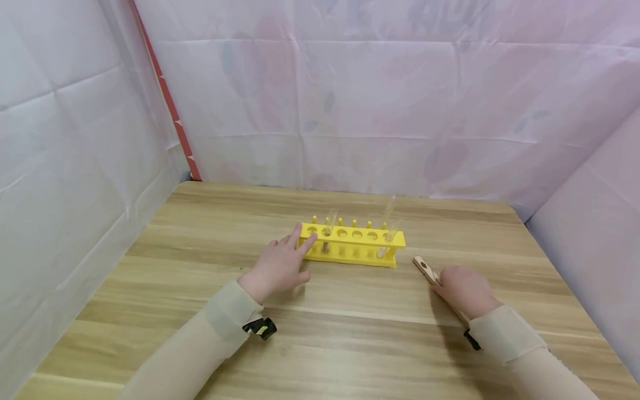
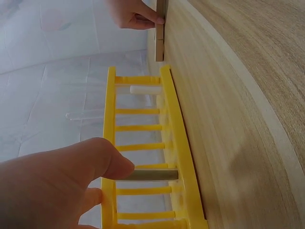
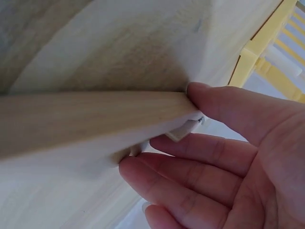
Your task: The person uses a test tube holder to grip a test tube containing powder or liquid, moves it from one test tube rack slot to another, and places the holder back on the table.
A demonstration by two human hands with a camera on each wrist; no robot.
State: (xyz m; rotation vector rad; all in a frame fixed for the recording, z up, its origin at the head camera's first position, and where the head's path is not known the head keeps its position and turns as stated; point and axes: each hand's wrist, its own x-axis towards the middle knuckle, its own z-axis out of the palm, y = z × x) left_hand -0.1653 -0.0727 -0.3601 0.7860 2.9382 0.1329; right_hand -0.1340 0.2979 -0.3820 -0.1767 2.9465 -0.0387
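A yellow test tube rack (image 1: 357,243) stands on the table. My left hand (image 1: 280,265) rests on its left end, fingers extended over the top and the thumb held away from it in the head view. Close to this hand, a test tube with grey contents (image 2: 152,175) sits in the rack. Toward the right end is a test tube with white contents (image 1: 382,252). Another clear tube (image 1: 390,207) rises at the rightmost peg. My right hand (image 1: 466,290) pinches a wooden test tube clamp (image 3: 95,114) between thumb and fingers, low over the table right of the rack.
The wood-grain table (image 1: 310,355) runs back to a pale patterned sheet (image 1: 370,94). More sheeting stands at the left and right sides. A red strip (image 1: 170,105) slants down at the back left corner.
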